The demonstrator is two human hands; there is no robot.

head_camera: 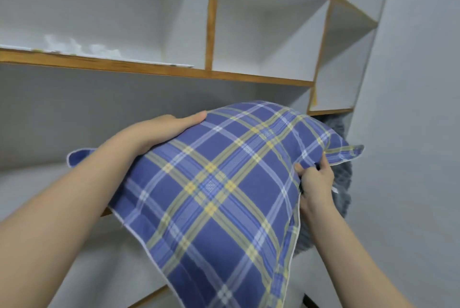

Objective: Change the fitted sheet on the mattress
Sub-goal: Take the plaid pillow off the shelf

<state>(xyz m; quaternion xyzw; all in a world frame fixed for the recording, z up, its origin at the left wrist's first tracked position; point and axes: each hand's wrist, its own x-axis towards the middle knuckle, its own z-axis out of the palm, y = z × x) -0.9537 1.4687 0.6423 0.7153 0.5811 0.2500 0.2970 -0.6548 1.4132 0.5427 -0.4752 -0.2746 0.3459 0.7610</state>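
A blue plaid pillow [219,190] with yellow and white stripes is held up in front of a wall shelf. My left hand [159,131] lies along its upper left edge with straight fingers pressed against the fabric. My right hand [316,183] pinches the pillow's right edge near the flanged corner, fingers curled into the cloth. No mattress or fitted sheet is in view.
A white shelf unit with wooden edging [174,72] fills the wall ahead, with open compartments [263,33] above. A grey fuzzy bundle [342,183] sits in the lower shelf bay behind the pillow's right side. A plain wall [410,133] stands at the right.
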